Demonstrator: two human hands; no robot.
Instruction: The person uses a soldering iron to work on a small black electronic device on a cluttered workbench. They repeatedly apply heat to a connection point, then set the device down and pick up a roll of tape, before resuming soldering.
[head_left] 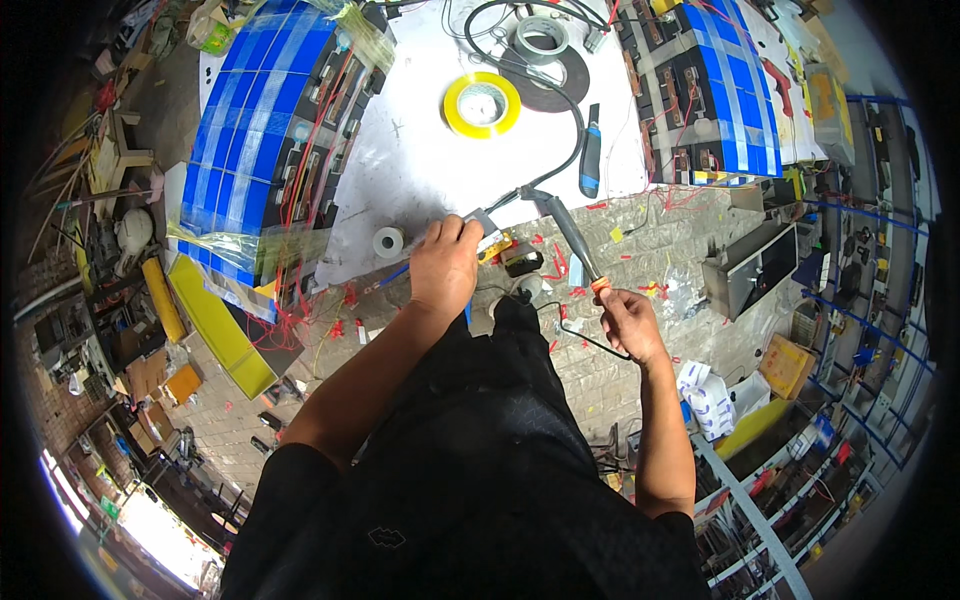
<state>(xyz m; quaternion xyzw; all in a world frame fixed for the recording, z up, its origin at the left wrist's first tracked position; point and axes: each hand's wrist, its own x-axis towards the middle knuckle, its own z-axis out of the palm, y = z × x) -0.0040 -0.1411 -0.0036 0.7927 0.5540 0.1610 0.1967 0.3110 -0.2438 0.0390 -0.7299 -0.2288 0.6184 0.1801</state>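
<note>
At the near edge of the white worktop, my left hand [446,265] is closed with its fingertips at a small grey end piece [484,221]. A thick black cable [578,135] loops over the worktop and runs down to that piece. My right hand [632,322] grips a rod-like tool [568,232] by its orange end; its long dark grey part slants up and left. The tool's far end meets the cable near its bend; whether they touch, I cannot tell. A yellow-and-black item [494,248] is beside my left fingertips, partly hidden. From near my right hand, a thin black cord [590,340] trails left.
Blue battery packs [235,130] [735,90] with red wires flank the worktop [410,150]. On it lie a yellow tape roll [482,105], a grey tape roll [541,40], a small white roll [388,242] and a blue-and-black utility knife [591,155]. Red scraps litter the brick floor [640,240].
</note>
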